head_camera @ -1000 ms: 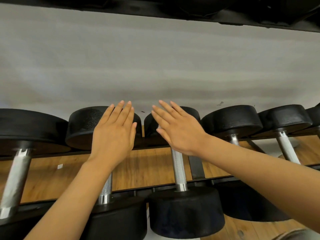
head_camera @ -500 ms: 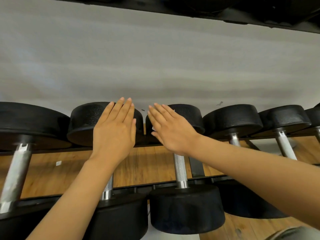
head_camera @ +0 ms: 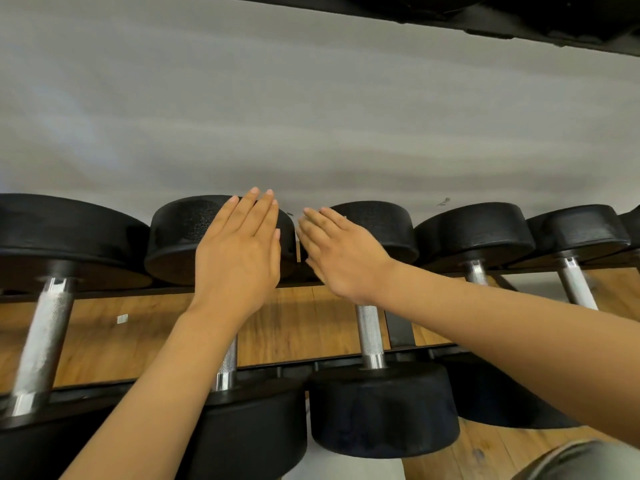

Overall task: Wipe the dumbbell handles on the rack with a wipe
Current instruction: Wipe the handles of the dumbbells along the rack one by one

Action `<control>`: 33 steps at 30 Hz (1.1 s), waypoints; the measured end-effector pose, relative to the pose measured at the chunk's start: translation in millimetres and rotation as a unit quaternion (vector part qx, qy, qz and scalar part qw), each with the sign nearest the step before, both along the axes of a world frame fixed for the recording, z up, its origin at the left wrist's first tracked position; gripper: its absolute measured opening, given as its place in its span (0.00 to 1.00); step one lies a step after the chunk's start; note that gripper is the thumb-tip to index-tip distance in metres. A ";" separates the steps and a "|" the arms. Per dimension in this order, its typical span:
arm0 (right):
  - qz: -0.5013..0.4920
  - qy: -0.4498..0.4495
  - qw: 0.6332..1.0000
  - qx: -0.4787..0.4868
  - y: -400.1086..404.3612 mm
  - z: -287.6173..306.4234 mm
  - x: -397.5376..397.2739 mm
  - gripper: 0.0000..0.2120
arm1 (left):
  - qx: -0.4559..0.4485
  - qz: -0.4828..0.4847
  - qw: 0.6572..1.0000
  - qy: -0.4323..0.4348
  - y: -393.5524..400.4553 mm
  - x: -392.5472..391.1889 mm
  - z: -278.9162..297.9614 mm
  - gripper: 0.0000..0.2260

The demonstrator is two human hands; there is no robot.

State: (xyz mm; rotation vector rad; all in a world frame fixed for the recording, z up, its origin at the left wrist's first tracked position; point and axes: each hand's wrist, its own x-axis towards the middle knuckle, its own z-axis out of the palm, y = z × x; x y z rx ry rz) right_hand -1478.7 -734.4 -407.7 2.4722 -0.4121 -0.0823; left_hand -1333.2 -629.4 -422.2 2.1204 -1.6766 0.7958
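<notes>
Several black dumbbells with knurled steel handles lie side by side on a black rack (head_camera: 339,358). My left hand (head_camera: 239,258) is flat, fingers straight, stretched over the far head of the second dumbbell (head_camera: 183,233); its handle (head_camera: 227,367) shows below my wrist. My right hand (head_camera: 336,254) is flat too, fingers straight and slightly blurred, over the far head of the third dumbbell (head_camera: 384,226), above its handle (head_camera: 369,336). Both hands are empty. I see no wipe.
A larger dumbbell with a thick handle (head_camera: 43,337) lies at the left, two smaller ones (head_camera: 476,271) (head_camera: 576,289) at the right. A grey wall (head_camera: 311,116) rises behind. A dark upper shelf (head_camera: 519,19) overhangs. Wood floor (head_camera: 304,323) shows under the rack.
Both hands have moved a little forward and closer together over the far dumbbell heads. The view has shifted slightly. Nothing was picked up.
</notes>
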 end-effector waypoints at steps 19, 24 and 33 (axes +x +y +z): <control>0.074 -0.068 0.991 0.092 -35.1 14.7 -55.8 0.28 | -0.027 -0.016 0.999 0.010 -0.3 2.6 -2.8 0.21; 0.060 -0.147 0.957 0.242 -41.8 26.4 -58.9 0.27 | -0.032 -0.024 0.999 0.015 -0.9 2.3 -3.4 0.21; 0.268 -0.192 0.918 0.219 -16.2 -41.9 -83.6 0.18 | -0.048 -0.027 0.998 0.009 -1.3 3.3 -4.2 0.19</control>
